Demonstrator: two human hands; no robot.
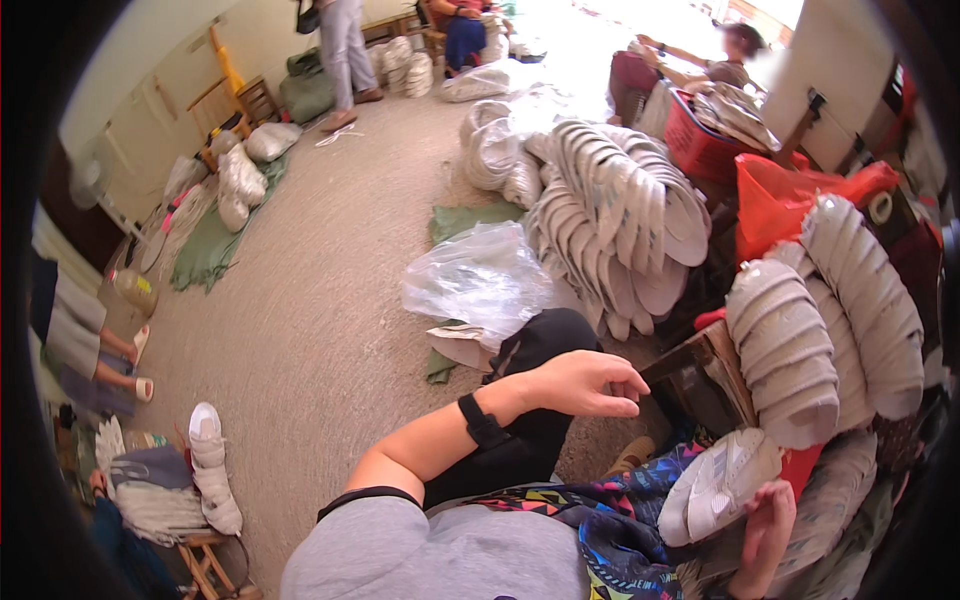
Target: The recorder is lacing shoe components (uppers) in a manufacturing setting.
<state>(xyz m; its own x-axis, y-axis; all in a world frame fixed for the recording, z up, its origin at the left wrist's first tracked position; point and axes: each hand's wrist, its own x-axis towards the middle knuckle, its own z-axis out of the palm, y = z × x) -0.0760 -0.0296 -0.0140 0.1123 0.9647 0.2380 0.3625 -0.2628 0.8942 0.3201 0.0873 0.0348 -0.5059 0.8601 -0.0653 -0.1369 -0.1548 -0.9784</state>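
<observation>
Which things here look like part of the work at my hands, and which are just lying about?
Likely part of the work:
- pale shoe uppers beside your right hand
- nested stack of uppers nearby

Seemingly just lying about:
- red plastic bag
- green sheet on the floor
- fan

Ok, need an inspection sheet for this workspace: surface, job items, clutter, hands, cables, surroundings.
Surface: multicoloured patterned cloth, creased; beyond it, rough floor.
Job items: white shoe uppers on the cloth; count unclear.
Clutter: stacked shoe uppers and clear plastic bag ahead; red plastic bag to the right.
Left grip: left hand holds nothing visible, fingers bent.
Right grip: right hand beside the white shoe uppers; contact unclear.
Cables: cord-like white strands on the floor; type unclear.
Surroundings: standing person ahead; fan far left.
</observation>
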